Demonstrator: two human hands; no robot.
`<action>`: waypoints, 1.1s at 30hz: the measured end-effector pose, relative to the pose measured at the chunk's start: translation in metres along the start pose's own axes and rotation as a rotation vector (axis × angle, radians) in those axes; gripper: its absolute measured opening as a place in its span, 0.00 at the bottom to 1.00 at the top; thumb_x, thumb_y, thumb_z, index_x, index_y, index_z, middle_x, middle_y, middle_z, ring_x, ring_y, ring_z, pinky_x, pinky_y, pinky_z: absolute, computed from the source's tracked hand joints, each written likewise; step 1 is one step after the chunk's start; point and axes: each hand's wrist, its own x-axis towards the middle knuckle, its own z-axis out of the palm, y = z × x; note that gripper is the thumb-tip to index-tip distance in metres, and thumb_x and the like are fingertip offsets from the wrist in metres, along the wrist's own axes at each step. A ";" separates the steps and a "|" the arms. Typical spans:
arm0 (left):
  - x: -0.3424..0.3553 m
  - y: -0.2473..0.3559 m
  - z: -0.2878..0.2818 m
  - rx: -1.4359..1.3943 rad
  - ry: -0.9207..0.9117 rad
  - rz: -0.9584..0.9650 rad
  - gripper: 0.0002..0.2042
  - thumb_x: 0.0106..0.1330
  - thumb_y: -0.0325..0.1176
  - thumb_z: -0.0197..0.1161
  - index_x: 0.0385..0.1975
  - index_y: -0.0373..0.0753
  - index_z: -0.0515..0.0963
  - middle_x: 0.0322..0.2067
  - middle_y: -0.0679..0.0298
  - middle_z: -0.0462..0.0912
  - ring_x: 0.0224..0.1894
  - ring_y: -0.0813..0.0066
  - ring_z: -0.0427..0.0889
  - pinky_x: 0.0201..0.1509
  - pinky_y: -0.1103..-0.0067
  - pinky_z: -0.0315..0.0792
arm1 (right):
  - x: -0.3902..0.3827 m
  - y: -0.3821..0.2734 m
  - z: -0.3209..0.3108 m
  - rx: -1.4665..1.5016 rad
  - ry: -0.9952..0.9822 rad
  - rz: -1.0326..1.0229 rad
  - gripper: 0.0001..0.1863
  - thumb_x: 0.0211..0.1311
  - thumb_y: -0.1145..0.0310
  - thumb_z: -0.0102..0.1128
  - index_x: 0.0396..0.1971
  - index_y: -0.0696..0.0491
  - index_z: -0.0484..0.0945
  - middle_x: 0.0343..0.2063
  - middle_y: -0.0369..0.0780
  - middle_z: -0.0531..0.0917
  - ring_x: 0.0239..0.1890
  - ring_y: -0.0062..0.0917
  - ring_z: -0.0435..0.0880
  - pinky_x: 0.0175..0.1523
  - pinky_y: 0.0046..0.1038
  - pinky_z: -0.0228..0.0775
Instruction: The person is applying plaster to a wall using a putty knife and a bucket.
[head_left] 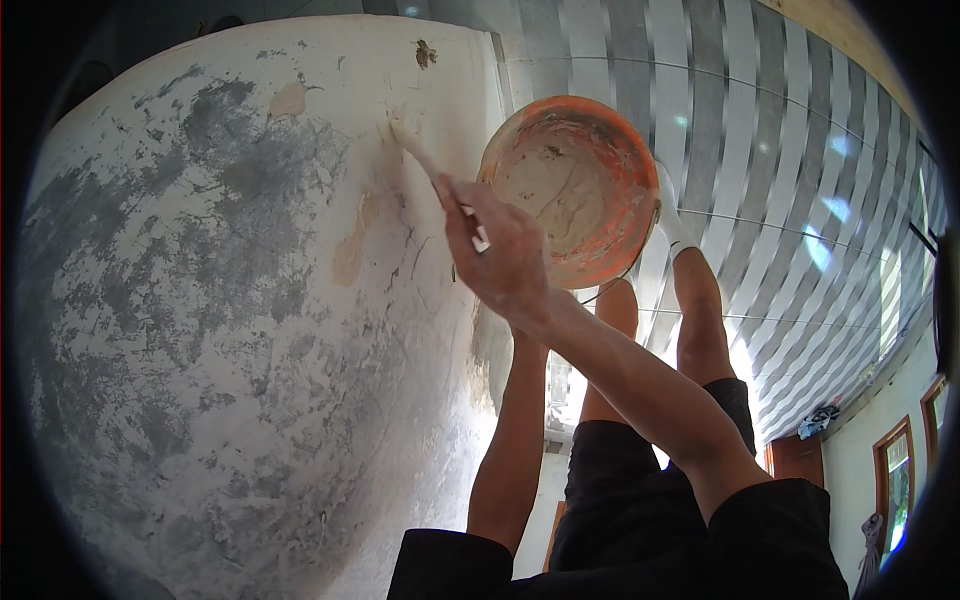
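Note:
My right hand (505, 245) is closed round a putty knife (418, 150), whose pale-smeared blade points up and left against the wall (250, 330). Whitish and grey patches cover that wall, with a few beige spots where the tool touches. My left forearm (510, 440) rises beneath the right one, and its hand is hidden behind my right hand and wrist, so its fingers do not show. Just right of my right hand sits an orange bucket (640, 200), its inside coated with beige-grey putty (560, 190).
My legs (700, 310) stand close to the bucket on a grey-and-white striped tiled floor (760, 130). The wall's edge (497, 75) runs beside the bucket. Toward the right rim are a pale wall with wood-framed windows (895, 480) and a small dark bundle (818, 420).

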 end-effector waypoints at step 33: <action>-0.010 0.017 0.005 0.226 -0.048 0.045 0.30 0.66 0.31 0.60 0.66 0.44 0.55 0.61 0.62 0.59 0.61 0.66 0.63 0.60 0.65 0.68 | 0.014 -0.016 0.020 0.057 0.036 0.069 0.10 0.61 0.73 0.54 0.43 0.55 0.74 0.28 0.43 0.83 0.24 0.36 0.83 0.28 0.35 0.74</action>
